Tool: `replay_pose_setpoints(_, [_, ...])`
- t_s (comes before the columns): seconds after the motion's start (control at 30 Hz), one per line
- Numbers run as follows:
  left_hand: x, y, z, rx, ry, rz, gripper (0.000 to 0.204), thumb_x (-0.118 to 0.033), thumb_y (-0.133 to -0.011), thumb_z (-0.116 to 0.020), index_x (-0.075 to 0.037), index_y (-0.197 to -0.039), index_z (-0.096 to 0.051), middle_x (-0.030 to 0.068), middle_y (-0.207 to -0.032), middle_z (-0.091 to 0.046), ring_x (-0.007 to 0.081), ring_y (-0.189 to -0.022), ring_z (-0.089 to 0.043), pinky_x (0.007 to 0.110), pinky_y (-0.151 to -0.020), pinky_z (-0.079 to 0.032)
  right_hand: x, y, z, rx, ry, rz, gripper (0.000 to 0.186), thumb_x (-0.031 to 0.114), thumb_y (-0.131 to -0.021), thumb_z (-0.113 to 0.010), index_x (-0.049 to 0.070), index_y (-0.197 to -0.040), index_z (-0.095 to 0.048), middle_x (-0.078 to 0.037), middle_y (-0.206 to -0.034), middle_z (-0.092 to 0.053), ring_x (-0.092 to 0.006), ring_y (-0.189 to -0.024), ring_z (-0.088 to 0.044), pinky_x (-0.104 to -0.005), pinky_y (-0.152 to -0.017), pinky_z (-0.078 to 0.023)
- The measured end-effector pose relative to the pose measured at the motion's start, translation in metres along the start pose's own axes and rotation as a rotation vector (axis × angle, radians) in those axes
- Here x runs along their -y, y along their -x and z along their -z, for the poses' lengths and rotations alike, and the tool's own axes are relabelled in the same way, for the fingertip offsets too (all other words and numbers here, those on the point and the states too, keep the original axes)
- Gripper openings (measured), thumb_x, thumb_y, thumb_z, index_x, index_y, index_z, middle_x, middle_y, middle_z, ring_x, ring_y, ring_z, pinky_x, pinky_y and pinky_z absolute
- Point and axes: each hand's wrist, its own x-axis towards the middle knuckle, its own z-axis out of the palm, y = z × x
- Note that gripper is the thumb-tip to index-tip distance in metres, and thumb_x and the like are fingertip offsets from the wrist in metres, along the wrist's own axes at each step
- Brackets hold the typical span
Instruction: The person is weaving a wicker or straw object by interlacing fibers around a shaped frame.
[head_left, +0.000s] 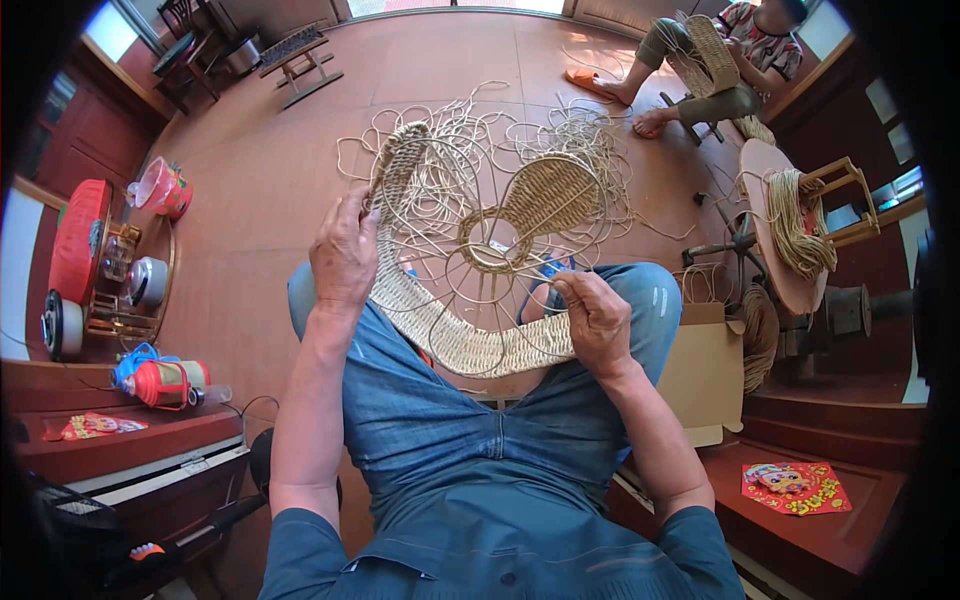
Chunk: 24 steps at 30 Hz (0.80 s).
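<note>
A half-woven piece (470, 350) rests across my lap: a curved band of pale cord weave, thin bare rods around a small woven ring (490, 262), and a round woven panel (553, 190) at the upper right. My left hand (342, 245) grips the left upper stretch of the band, fingers curled over its edge. My right hand (590, 310) is at the band's right end, thumb and forefinger pinched on a thin strand among the rods; whether it is cord or rod I cannot tell. Loose tangles of cord (465, 120) lie on the floor beyond.
Another person (745, 60) sits weaving at the upper right. A board with coiled cord (760, 220) and a cardboard box (690, 375) are on my right. A bucket (160, 188), cart (140, 280) and flasks (170, 380) are on my left; a wooden stool (300, 58) stands beyond.
</note>
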Motion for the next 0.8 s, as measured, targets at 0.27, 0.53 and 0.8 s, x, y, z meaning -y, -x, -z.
replay_pose_setpoints(0.27, [-0.009,0.004,0.025,0.135,-0.134,0.104,0.048,-0.012,-0.092,-0.069,-0.012,-0.139,-0.062,0.0120,-0.084,-0.073,0.0332,-0.083,-0.075,0.049,-0.081,-0.057,-0.023,-0.047,0.015,0.167,0.202,-0.066,0.025,0.032,-0.103,-0.069,0.008,-0.101,-0.071,-0.015,-0.089,-0.068,-0.0387,-0.084,-0.069,-0.0488,-0.072,-0.053])
replay_pose_setpoints(0.53, [-0.019,0.078,0.036,0.249,0.173,0.305,0.070,-0.012,-0.089,-0.079,-0.001,-0.153,-0.051,0.0070,-0.089,-0.072,0.0128,-0.076,-0.069,0.031,-0.071,-0.057,-0.026,-0.081,0.032,0.267,0.137,-0.122,0.024,0.030,-0.098,-0.077,0.007,-0.104,-0.078,-0.011,-0.092,-0.071,-0.0259,-0.082,-0.069,-0.0394,-0.074,-0.054])
replay_pose_setpoints(0.8, [-0.017,0.112,0.055,0.274,0.292,0.388,0.064,-0.004,-0.090,-0.078,0.001,-0.149,-0.054,0.0086,-0.094,-0.075,0.0115,-0.076,-0.072,0.029,-0.073,-0.058,-0.036,-0.079,0.019,0.336,0.098,-0.153,0.028,0.034,-0.099,-0.078,0.007,-0.107,-0.079,-0.010,-0.088,-0.070,-0.0228,-0.077,-0.065,-0.0379,-0.073,-0.052])
